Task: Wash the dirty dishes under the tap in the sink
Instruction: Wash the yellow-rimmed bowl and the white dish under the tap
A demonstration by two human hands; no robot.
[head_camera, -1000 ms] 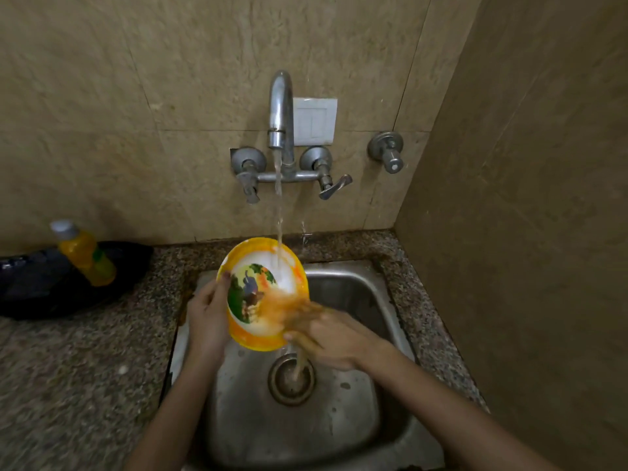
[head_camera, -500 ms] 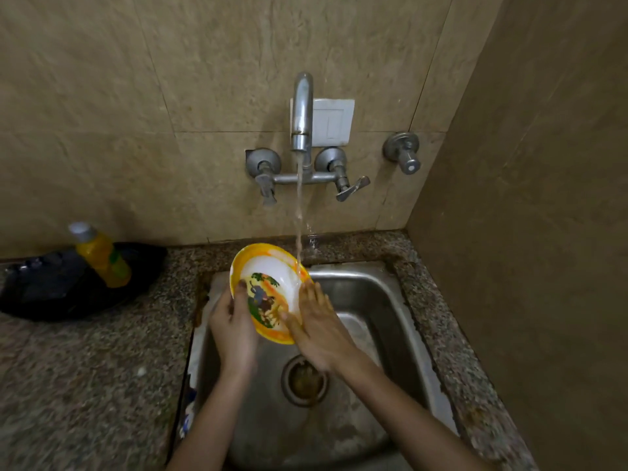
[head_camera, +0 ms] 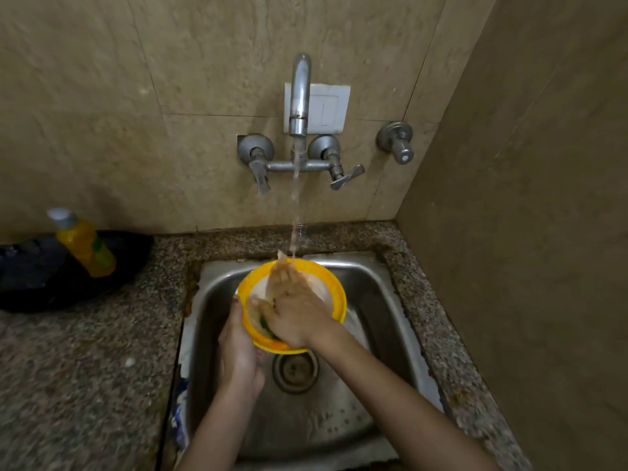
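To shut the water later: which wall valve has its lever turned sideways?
The middle valve, right of the spout; its lever points right, the left valve's hangs down.

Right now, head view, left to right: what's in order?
Yellow bottle → left hand → right hand → lone wall valve. Bowl and tap left out: they overlap the hands.
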